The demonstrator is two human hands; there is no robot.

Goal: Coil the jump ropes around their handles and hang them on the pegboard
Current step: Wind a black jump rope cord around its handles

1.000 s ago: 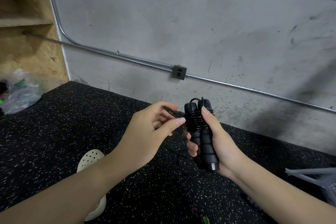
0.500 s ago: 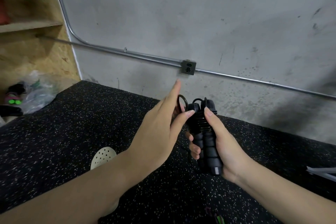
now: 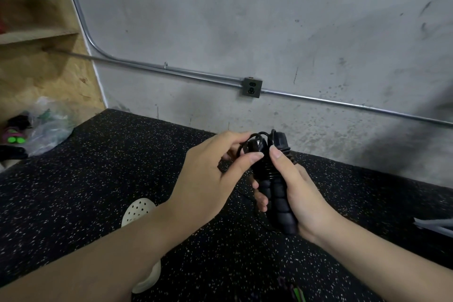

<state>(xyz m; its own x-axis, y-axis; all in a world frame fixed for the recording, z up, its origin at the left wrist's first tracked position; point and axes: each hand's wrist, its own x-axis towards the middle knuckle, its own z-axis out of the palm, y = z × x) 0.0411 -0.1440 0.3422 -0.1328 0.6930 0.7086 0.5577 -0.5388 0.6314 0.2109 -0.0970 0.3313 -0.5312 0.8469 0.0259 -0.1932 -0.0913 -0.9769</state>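
Setting: gym or workout room in a utility-type space, possibly garage or basement; exact type cannot be confirmed. Evidence: black rubber floor (image 3: pixel 73 191) with pale flecks fills the lower frame, the kind laid in exercise areas. Bare grey concrete wall (image 3: pixel 245 19), stained and scuffed, across the upper frame. Exposed metal conduit (image 3: pixel 171 72) surface-mounted on it, bending upward at upper left, running into a metal outlet box (image 3: pixel 252 87) at centre. Unfinished chipboard shelving (image 3: pixel 36 34) at upper left. Clear plastic bag (image 3: pixel 49 127) on the floor, left edge.
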